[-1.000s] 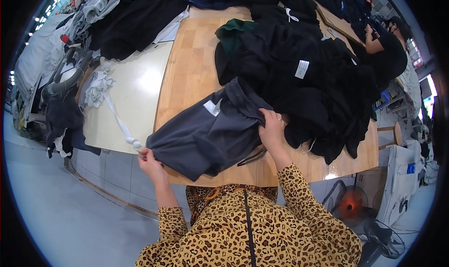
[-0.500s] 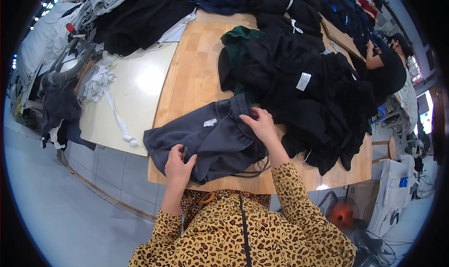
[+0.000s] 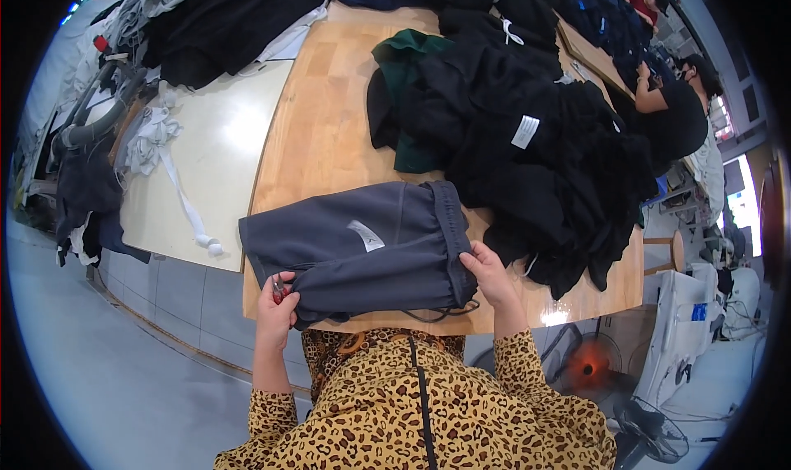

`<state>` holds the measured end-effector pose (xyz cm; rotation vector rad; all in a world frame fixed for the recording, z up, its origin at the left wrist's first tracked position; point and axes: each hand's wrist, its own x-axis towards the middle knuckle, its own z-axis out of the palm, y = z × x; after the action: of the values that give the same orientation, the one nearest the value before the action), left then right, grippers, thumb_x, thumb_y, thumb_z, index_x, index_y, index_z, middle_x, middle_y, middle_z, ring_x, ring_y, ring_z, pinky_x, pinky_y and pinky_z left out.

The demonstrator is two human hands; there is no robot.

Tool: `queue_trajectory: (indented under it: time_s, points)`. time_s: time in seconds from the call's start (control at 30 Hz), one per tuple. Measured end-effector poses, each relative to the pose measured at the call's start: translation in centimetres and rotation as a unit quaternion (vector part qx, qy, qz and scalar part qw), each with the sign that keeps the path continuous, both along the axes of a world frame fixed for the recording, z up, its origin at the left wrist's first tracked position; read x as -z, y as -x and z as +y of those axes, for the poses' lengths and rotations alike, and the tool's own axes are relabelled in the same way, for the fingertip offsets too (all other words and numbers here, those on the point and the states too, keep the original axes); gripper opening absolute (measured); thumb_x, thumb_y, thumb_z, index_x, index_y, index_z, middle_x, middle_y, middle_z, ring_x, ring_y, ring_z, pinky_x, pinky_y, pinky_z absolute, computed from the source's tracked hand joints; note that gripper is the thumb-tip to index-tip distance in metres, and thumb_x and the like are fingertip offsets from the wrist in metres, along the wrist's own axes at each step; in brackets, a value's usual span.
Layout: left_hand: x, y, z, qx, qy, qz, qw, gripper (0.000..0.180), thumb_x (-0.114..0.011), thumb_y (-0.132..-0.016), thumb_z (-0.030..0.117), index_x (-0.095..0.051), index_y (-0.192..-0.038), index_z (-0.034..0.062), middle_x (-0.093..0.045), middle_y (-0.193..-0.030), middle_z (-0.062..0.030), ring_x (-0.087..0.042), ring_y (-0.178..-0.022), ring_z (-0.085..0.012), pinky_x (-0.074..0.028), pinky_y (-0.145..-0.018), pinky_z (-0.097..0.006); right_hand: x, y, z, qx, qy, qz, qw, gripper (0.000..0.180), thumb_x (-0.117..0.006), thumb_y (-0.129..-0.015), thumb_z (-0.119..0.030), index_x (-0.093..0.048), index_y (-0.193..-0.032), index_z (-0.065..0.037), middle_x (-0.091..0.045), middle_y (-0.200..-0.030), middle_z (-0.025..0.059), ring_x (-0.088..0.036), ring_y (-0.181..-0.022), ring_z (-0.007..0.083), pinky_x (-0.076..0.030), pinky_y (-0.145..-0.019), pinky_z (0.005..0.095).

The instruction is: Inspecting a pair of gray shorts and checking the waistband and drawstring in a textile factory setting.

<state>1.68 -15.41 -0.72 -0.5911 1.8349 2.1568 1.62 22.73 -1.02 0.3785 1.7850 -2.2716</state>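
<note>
A pair of dark grey shorts (image 3: 362,260) lies sideways and fairly flat at the table's near edge, with a white printed patch facing up. Its gathered elastic waistband (image 3: 451,247) is on the right, and a dark drawcord loops out below it. My right hand (image 3: 494,279) pinches the waistband's near right corner between thumb and fingers. At the leg hem on the left, my left hand (image 3: 274,312) is closed on the fabric edge. A small red and metal tool, like thread snips (image 3: 280,289), shows inside that hand; most of it is hidden by the fingers.
A big heap of black garments (image 3: 527,173) covers the table's right side, with a dark green piece (image 3: 412,54) at its edge. White fabric strips (image 3: 152,136) lie on the pale board to the left. A co-worker (image 3: 676,112) is at the far right; a fan (image 3: 592,367) stands below.
The shorts have been spread flatter and straightened, and the waistband turned more upright. My right hand has moved down along the waistband; my left hand has shifted left at the hem.
</note>
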Motion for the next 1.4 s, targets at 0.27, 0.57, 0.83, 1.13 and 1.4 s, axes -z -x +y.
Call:
queue_trajectory:
  time_s: [0.27,0.57,0.83,1.13,1.4]
  points:
    - [0.6,-0.6,-0.2,0.053,0.044,-0.022,0.997,0.025,-0.056,-0.083,-0.002,-0.059,-0.107,0.0041,-0.054,-0.076,0.0045,-0.041,-0.051,-0.0005,-0.030,-0.043,-0.017,2.3,-2.3,0.0,0.035,-0.009,0.015,0.999,0.013,-0.056,-0.093,-0.010,-0.057,-0.104,-0.002,-0.061,-0.099,-0.0011,-0.054,-0.090,0.0060,-0.043,-0.084,0.0213]
    - [1.6,-0.9,-0.8,0.094,0.055,-0.022,0.994,0.019,-0.055,-0.084,-0.002,-0.060,-0.101,0.0038,-0.051,-0.072,0.0073,-0.038,-0.054,0.0004,-0.029,-0.046,-0.017,2.5,-2.7,-0.1,0.029,-0.026,0.010,0.999,0.014,-0.054,-0.094,-0.009,-0.056,-0.106,-0.002,-0.058,-0.097,-0.0018,-0.052,-0.090,0.0061,-0.043,-0.083,0.0214]
    - [0.6,-2.2,-0.3,0.126,0.047,0.019,0.991,0.034,-0.065,-0.081,-0.003,-0.053,-0.113,0.0011,-0.056,-0.090,0.0011,-0.050,-0.076,-0.0048,-0.043,-0.064,-0.019,1.3,-7.2,-2.2,0.137,-0.538,0.304,0.774,0.039,-0.076,-0.071,-0.010,-0.055,-0.103,-0.004,-0.052,-0.104,0.0137,-0.051,-0.098,0.0314,-0.040,-0.088,0.0394]
    - [-1.2,-1.6,-0.5,0.014,-0.082,0.008,0.996,0.025,-0.060,-0.084,-0.002,-0.052,-0.107,0.0053,-0.056,-0.082,0.0007,-0.044,-0.049,-0.0017,-0.031,-0.036,-0.017,1.8,-8.7,-3.8,0.015,-0.628,0.259,0.734,0.059,-0.079,-0.058,-0.014,-0.061,-0.114,-0.014,-0.046,-0.121,0.0134,-0.041,-0.114,0.0346,-0.031,-0.097,0.0441]
    - [-2.5,0.3,-1.5,-0.009,-0.304,0.062,0.951,0.014,-0.056,-0.085,0.001,-0.056,-0.098,0.0049,-0.061,-0.077,-0.0056,-0.045,-0.040,-0.0061,-0.034,-0.032,-0.017,-0.2,-5.6,-1.6,0.047,-0.487,0.304,0.817,0.036,-0.064,-0.067,0.002,-0.064,-0.102,-0.004,-0.061,-0.096,0.0137,-0.058,-0.095,0.0323,-0.044,-0.087,0.0402]
